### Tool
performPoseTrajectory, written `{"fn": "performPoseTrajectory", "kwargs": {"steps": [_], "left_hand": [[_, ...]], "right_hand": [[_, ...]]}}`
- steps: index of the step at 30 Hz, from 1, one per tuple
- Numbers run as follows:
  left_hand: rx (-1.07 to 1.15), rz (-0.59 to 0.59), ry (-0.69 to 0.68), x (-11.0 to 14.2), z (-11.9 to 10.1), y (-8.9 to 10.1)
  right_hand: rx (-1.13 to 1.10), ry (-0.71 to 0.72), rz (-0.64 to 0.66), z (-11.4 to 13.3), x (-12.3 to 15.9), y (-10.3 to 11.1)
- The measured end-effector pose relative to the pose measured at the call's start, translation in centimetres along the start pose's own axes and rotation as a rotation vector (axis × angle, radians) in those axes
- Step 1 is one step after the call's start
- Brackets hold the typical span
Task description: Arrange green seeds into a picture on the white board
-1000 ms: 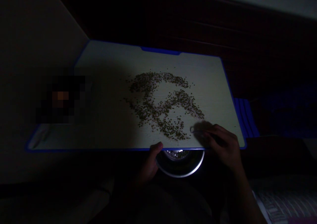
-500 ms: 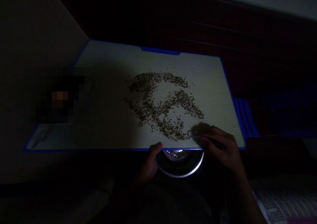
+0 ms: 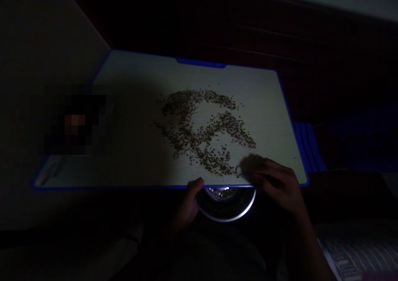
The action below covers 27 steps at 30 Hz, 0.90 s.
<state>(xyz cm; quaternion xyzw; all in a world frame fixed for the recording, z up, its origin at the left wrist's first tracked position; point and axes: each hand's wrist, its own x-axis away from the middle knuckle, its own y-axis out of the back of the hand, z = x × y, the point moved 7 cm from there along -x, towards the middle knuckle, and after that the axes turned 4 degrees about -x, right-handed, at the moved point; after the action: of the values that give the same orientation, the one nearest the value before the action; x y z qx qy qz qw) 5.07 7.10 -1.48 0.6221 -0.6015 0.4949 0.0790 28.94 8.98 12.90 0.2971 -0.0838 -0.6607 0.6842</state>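
Observation:
Many small brown seeds [image 3: 202,129] lie spread on a pale lap table [image 3: 137,148] with a blue rim. My left hand [image 3: 186,206] grips the rim of a shiny metal bowl [image 3: 226,208], held just under the table's near edge. A few seeds lie in the bowl. My right hand [image 3: 280,185] rests on the table's near right part, fingers closed on a small spoon-like tool [image 3: 244,172] whose tip touches the seeds' near edge. The room is very dark.
A blurred-out patch with an orange spot [image 3: 76,121] covers the table's left side. A blue striped thing [image 3: 306,146] sits right of the table. Dark wooden boards stand behind, and striped cloth [image 3: 351,256] lies at lower right.
My right hand and its tool have crept a little to the left, toward the seeds. The left hand and bowl have stayed put.

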Motion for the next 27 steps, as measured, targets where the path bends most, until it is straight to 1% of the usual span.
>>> {"fn": "performPoseTrajectory", "kwargs": {"steps": [7,10,14,16,23,27], "left_hand": [[0.016,0.002,0.000,-0.24,0.60,0.67],[0.029,0.010,0.011,-0.08,0.61,0.40],[0.036,0.016,-0.011,0.10,0.29,0.06],[0.033,0.008,-0.020,0.13,0.20,0.07],[0.023,0.007,0.023,0.05,0.58,0.18],[0.016,0.011,0.018,0.02,0.39,0.04]], "right_hand": [[0.001,0.006,0.027,-0.19,0.26,-0.10],[0.011,0.015,0.040,-0.14,0.30,-0.16],[0.012,0.020,0.068,0.05,0.24,-0.31],[0.018,0.022,0.074,0.05,0.27,-0.34],[0.029,0.040,0.071,-0.14,0.44,-0.35],[0.011,0.056,0.079,0.28,0.23,-0.38]]}}
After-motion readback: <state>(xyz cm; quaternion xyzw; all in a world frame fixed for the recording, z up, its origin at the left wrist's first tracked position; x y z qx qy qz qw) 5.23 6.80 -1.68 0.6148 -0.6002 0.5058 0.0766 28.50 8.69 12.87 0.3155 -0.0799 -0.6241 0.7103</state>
